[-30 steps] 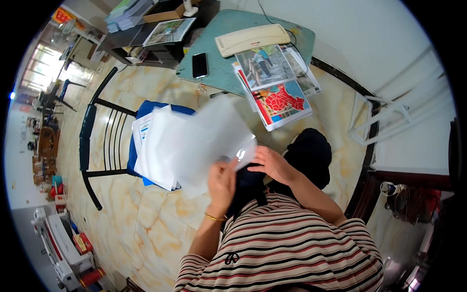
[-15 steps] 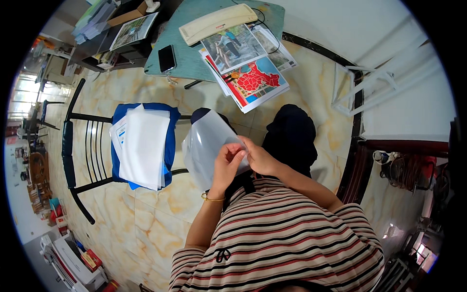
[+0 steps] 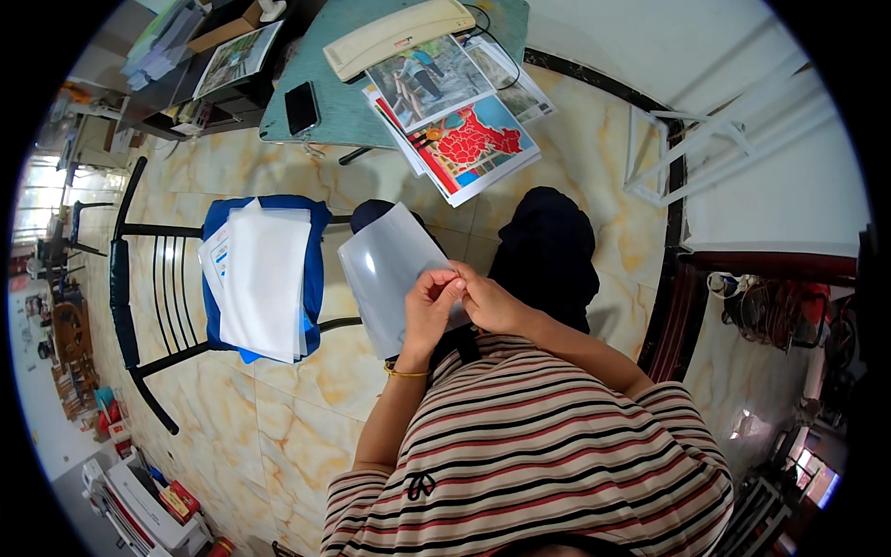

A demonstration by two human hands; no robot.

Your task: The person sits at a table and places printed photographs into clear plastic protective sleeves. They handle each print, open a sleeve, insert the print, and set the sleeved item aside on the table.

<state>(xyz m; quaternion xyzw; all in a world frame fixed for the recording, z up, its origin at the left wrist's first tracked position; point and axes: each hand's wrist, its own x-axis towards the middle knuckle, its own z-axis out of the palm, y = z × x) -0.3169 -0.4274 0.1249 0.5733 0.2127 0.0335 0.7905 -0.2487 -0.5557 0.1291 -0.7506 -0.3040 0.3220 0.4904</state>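
Note:
Over my left thigh lies a clear, glossy laminating pouch (image 3: 385, 269), its surface catching the light. My left hand (image 3: 432, 304) pinches it near its right edge, thumb against fingers. Close against that, my right hand (image 3: 487, 299) has its fingertips on the same edge, so the two hands nearly touch. Whether the pouch's layers are apart at the fingertips is too small to tell. To the left, a stack of similar translucent pouches (image 3: 264, 278) rests on the blue seat (image 3: 317, 223) of a chair, with a printed sheet partly under it.
Ahead stands a green table (image 3: 348, 116) with a cream laminator (image 3: 399, 39), a black phone (image 3: 302, 109) and printed pictures (image 3: 473, 144) overhanging its near edge. The chair's black metal back (image 3: 121, 297) is at left. A white frame (image 3: 687, 158) leans by the right wall.
The pouch now lies flatter, with less bend. My hands remain together at its edge, and the whole view has shifted slightly.

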